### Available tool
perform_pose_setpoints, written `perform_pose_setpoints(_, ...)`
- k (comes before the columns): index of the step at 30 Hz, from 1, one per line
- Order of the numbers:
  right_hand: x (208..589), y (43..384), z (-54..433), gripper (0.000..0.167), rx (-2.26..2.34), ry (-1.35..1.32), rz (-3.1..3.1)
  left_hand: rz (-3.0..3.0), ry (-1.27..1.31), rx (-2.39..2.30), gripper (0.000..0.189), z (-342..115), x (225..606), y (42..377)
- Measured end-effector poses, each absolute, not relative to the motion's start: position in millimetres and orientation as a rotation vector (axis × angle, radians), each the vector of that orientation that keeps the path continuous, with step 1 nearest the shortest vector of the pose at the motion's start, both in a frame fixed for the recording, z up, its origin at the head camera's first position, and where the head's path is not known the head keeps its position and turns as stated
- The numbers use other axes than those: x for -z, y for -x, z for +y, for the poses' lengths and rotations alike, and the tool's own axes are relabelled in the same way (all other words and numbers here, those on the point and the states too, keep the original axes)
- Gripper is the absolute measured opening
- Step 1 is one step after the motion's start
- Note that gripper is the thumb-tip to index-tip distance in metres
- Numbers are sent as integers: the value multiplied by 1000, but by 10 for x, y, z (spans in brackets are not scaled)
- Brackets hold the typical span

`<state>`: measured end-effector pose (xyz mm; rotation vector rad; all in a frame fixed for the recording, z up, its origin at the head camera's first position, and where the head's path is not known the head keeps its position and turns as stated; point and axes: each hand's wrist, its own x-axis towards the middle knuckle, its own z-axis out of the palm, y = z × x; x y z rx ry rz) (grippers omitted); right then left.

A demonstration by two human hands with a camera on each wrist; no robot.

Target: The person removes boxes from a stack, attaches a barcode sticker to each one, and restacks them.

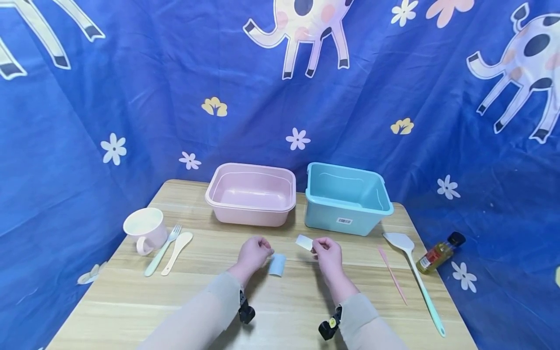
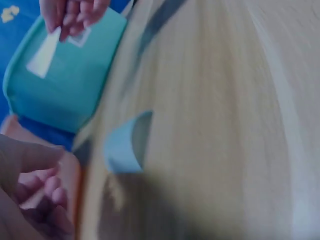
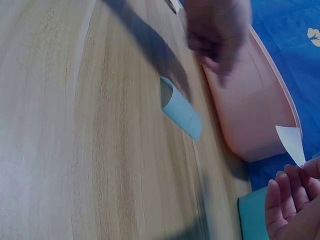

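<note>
My right hand (image 1: pixel 329 254) pinches a small white slip of paper (image 1: pixel 304 242) by one end between thumb and fingers. In the right wrist view that white slip (image 3: pixel 291 143) sticks out beyond the fingertips. A light-blue slip of paper (image 1: pixel 277 265), bowed into a curve, is over the wooden table between the hands. Beside it, to the left, is my left hand (image 1: pixel 255 253). In the left wrist view, the left hand (image 2: pixel 37 185) has loosely bent fingers with nothing between them, apart from the curved blue slip (image 2: pixel 125 145).
At the back stand a pink basin (image 1: pixel 251 217) and a teal bin (image 1: pixel 337 218). A pink mug (image 1: pixel 148 233), a fork (image 1: pixel 163 252) and a spoon (image 1: pixel 177 253) are at the left. On the right lie a pink stick (image 1: pixel 392 275), a spatula (image 1: pixel 421 284) and an oil bottle (image 1: pixel 437 255).
</note>
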<state>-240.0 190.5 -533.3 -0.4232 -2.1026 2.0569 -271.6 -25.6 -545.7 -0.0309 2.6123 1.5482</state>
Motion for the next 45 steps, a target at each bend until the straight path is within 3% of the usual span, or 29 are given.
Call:
perform_pose_setpoints(11, 5220, 2302, 1702, 12, -2188, 381, -2063, 3066, -630, -1518, 10, 77, 5081, 2540)
perform_pose_setpoints(16, 5189, 2291, 1647, 12, -2217, 359, -2093, 3146, -769, -1345, 13, 173, 5039, 2463)
perform_pose_setpoints(26, 5242, 2275, 1552, 15, -2234, 351, -2069, 3169, -754, -1141, 24, 206, 5120, 2430)
perform_pose_setpoints(45, 5186, 2248, 1499, 18, -2320, 247, -2086, 3187, -647, -1139, 19, 168, 5152, 2423)
